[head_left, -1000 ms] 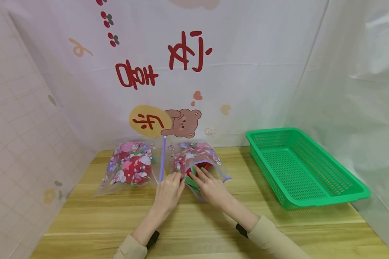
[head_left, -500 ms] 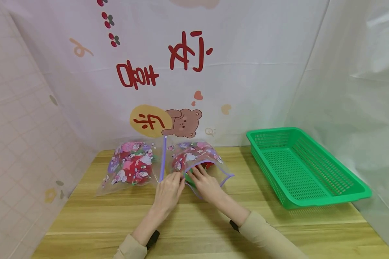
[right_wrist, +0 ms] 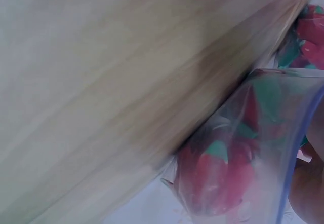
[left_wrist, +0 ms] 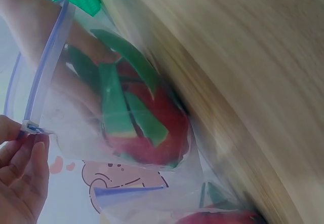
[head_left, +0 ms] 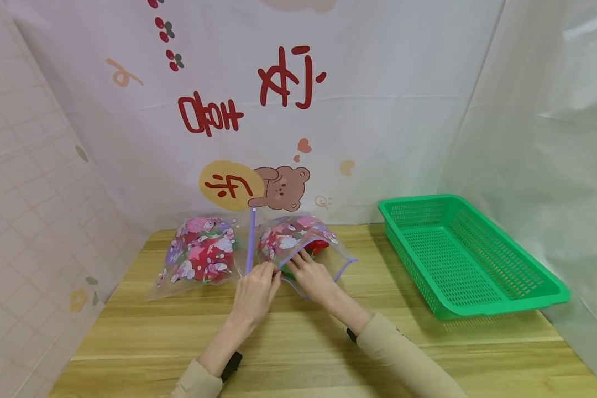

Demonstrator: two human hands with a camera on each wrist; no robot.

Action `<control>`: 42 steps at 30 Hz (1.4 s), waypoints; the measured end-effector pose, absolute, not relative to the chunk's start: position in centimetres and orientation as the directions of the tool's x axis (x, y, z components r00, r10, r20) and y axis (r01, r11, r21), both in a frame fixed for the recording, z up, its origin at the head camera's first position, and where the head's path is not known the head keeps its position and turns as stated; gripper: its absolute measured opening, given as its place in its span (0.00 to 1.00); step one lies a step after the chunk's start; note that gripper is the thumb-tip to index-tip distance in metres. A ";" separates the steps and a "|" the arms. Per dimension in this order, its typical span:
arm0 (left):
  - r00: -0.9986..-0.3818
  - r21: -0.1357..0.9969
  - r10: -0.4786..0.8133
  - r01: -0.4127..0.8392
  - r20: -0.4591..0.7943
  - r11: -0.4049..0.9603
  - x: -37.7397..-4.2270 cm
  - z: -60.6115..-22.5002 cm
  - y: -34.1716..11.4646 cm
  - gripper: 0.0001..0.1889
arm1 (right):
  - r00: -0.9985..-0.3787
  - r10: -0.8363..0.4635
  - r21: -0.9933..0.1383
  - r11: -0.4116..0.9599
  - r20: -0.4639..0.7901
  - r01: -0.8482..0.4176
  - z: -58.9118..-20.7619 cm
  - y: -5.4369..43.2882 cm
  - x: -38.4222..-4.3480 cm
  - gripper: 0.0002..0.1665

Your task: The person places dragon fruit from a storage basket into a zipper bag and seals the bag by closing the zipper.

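In the head view, a clear zip bag with a pink and purple print lies with its purple-edged mouth spread toward me. Red and green leaf-like pieces fill it, seen through the plastic in the left wrist view. My left hand pinches the mouth's left corner at the zip slider. My right hand reaches inside through the mouth, its visible fingers extended against the contents. Its fingertips and thumb are hidden. A second printed zip bag, also filled with red and green pieces, lies to the left.
A green plastic basket stands on the right side of the wooden table. White printed sheeting hangs behind the table. The second bag's purple zip edge borders the open bag.
My right hand has moved slightly left and deeper into the bag, and the green piece under it shows less. The bag's mouth edge has risen a little. My left hand stays at the corner.
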State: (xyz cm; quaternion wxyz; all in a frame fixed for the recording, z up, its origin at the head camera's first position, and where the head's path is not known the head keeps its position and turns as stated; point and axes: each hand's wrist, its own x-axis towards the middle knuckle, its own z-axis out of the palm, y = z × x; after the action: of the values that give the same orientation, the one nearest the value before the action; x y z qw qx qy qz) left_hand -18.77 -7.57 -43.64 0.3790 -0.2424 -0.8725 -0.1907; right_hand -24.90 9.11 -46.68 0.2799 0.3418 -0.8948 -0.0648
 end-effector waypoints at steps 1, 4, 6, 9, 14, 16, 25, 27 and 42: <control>-0.598 0.153 0.275 0.565 0.753 0.811 -18.8 -43.6 -7.6 0.07 | -0.612 -0.650 0.306 0.756 0.451 -0.578 -46.7 9.2 -25.0 0.31; -0.605 0.163 0.273 0.566 0.748 0.808 -18.8 -43.6 -7.6 0.06 | -0.592 -0.669 0.289 0.736 0.449 -0.612 -46.7 9.6 -25.1 0.32; -0.609 0.162 0.277 0.566 0.743 0.809 -18.8 -43.8 -7.6 0.06 | -0.580 -0.688 0.263 0.713 0.436 -0.649 -46.7 10.1 -25.0 0.34; -0.607 0.154 0.282 0.565 0.743 0.810 -18.8 -44.1 -7.6 0.06 | -0.541 -0.731 0.230 0.660 0.416 -0.715 -46.4 11.5 -24.4 0.36; -0.600 0.143 0.302 0.581 0.741 0.801 -18.6 -44.4 -7.8 0.08 | -0.327 -0.768 0.270 0.535 0.551 -0.801 -45.5 14.9 -22.9 0.25; -0.590 0.129 0.322 0.595 0.741 0.793 -18.5 -44.4 -8.0 0.08 | -0.235 -0.726 0.303 0.526 0.646 -0.794 -45.2 16.3 -22.5 0.13; -0.487 -0.124 0.472 0.589 0.735 0.799 -18.5 -45.0 -9.0 0.18 | -0.332 -0.521 0.203 0.725 0.786 -0.658 -44.5 20.0 -22.4 0.18; -0.458 -0.217 0.517 0.560 0.723 0.800 -18.5 -45.2 -9.2 0.18 | -0.390 -0.529 0.189 0.743 0.753 -0.643 -44.7 20.2 -22.6 0.30; -0.403 -0.365 0.581 0.496 0.707 0.788 -19.1 -45.4 -9.6 0.08 | -0.285 -0.601 0.337 0.712 0.747 -0.616 -45.9 19.4 -24.5 0.03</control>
State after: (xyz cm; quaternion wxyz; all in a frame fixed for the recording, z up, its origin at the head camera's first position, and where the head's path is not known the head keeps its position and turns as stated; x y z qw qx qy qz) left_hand -19.09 -9.57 -45.41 0.4415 -0.3220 -0.8361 0.0481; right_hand -24.50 19.40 -45.87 0.4621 0.3797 -0.8014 0.0085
